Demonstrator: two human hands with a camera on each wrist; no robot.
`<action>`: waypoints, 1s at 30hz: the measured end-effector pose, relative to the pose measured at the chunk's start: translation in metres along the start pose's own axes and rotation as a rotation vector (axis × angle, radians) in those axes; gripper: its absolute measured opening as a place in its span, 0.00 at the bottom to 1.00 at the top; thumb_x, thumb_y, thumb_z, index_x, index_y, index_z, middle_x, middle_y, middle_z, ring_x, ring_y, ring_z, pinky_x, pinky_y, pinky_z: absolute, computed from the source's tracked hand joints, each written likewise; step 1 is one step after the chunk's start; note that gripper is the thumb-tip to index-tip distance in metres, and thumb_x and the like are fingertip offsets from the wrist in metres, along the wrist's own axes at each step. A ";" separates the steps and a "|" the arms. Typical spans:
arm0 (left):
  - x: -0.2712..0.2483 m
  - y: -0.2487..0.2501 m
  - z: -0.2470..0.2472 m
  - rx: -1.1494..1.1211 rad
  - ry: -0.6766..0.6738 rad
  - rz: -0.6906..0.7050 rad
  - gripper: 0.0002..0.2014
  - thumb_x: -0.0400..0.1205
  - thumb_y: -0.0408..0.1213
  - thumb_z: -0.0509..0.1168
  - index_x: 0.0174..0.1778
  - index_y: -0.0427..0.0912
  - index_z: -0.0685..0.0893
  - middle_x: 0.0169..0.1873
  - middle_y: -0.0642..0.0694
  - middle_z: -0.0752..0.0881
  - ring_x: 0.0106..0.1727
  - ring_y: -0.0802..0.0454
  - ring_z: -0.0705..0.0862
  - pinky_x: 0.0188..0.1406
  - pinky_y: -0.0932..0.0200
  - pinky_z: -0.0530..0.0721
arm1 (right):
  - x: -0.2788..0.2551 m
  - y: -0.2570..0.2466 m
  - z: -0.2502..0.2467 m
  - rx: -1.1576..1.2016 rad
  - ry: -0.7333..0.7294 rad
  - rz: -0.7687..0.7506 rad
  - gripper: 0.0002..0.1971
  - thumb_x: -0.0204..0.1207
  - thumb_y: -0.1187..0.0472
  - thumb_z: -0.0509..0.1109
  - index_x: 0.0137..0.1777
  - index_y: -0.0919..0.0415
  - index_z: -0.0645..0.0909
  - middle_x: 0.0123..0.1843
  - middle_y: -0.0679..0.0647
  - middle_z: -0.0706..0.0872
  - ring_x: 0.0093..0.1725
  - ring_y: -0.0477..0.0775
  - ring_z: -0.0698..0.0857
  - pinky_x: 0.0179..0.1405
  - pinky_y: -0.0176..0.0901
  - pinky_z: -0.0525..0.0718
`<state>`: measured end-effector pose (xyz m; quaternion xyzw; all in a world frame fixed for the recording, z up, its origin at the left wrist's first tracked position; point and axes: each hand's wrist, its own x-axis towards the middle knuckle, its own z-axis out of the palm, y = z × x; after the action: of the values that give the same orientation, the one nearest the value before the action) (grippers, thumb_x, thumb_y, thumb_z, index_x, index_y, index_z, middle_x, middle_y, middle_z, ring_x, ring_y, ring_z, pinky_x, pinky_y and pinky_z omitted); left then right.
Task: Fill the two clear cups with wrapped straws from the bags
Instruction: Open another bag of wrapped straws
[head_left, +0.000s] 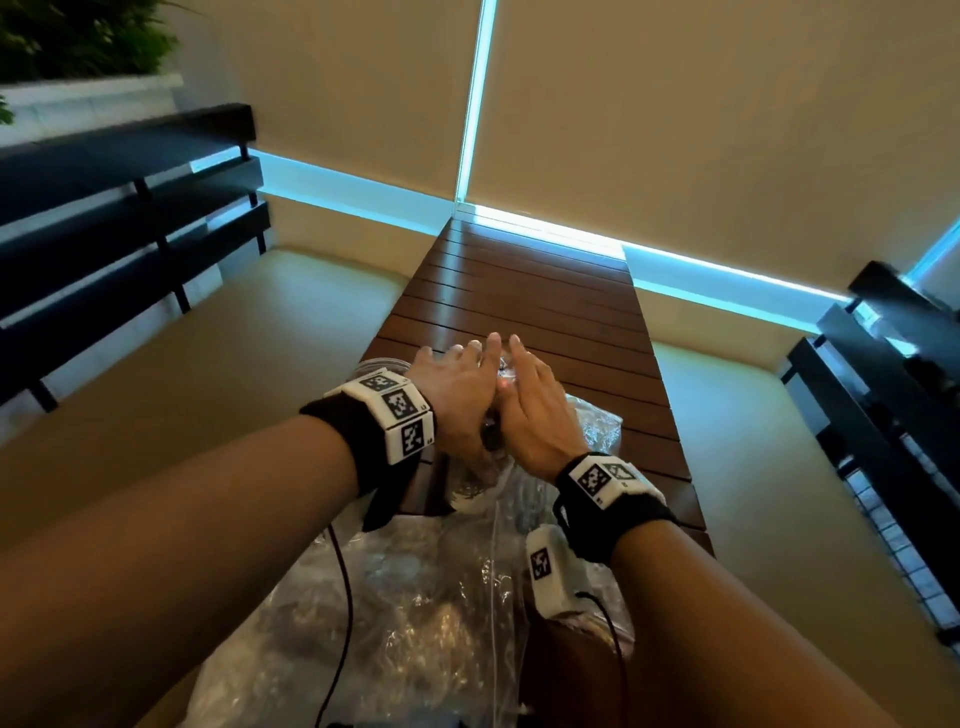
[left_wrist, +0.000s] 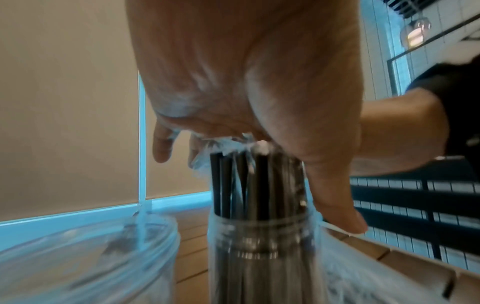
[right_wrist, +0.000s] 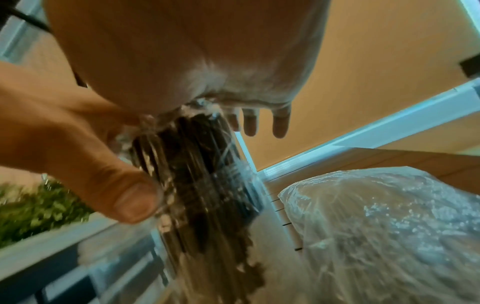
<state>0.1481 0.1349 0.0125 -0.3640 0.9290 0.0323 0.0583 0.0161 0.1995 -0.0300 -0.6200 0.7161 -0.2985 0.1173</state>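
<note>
Both hands meet over one clear cup (head_left: 466, 491) on the slatted wooden table (head_left: 545, 291). It is packed with black wrapped straws (left_wrist: 249, 185) standing upright. My left hand (head_left: 457, 389) lies flat with its palm (left_wrist: 246, 82) on the straw tops, thumb down along the bundle. My right hand (head_left: 535, 415) presses beside it, palm (right_wrist: 194, 61) on the same tops, fingers straight, thumb against the straws (right_wrist: 197, 174). A second clear cup (left_wrist: 91, 257), holding nothing I can see, stands just left of the full one (head_left: 375, 370).
Crinkled clear plastic bags lie near me (head_left: 415, 613) and right of the cups (right_wrist: 376, 226). Black slatted benches flank the table on the left (head_left: 130, 208) and right (head_left: 893, 395). A planter (head_left: 78, 36) sits far left. Wrist cables hang over the near bag.
</note>
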 end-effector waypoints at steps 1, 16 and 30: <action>-0.002 0.001 -0.007 -0.003 0.005 -0.001 0.76 0.60 0.70 0.78 0.85 0.38 0.32 0.88 0.38 0.48 0.87 0.40 0.54 0.82 0.32 0.60 | 0.000 0.000 -0.002 0.061 0.060 0.024 0.29 0.87 0.45 0.51 0.86 0.48 0.52 0.84 0.56 0.61 0.82 0.56 0.62 0.78 0.56 0.63; -0.125 0.005 0.053 0.111 -0.235 0.100 0.15 0.82 0.51 0.62 0.57 0.46 0.84 0.50 0.47 0.88 0.47 0.48 0.87 0.44 0.57 0.84 | -0.122 0.022 0.029 -0.166 0.049 -0.201 0.09 0.76 0.46 0.63 0.50 0.49 0.77 0.50 0.45 0.79 0.46 0.46 0.77 0.45 0.40 0.79; -0.144 -0.008 0.185 -0.061 -0.562 -0.258 0.50 0.78 0.42 0.64 0.83 0.68 0.32 0.83 0.38 0.25 0.82 0.19 0.37 0.79 0.27 0.62 | -0.154 0.078 0.041 -0.548 -0.264 0.216 0.43 0.64 0.51 0.65 0.81 0.42 0.52 0.82 0.57 0.55 0.80 0.67 0.63 0.76 0.66 0.65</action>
<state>0.2737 0.2448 -0.1523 -0.4573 0.8212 0.1519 0.3057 0.0057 0.3400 -0.1384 -0.5824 0.8100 0.0026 0.0686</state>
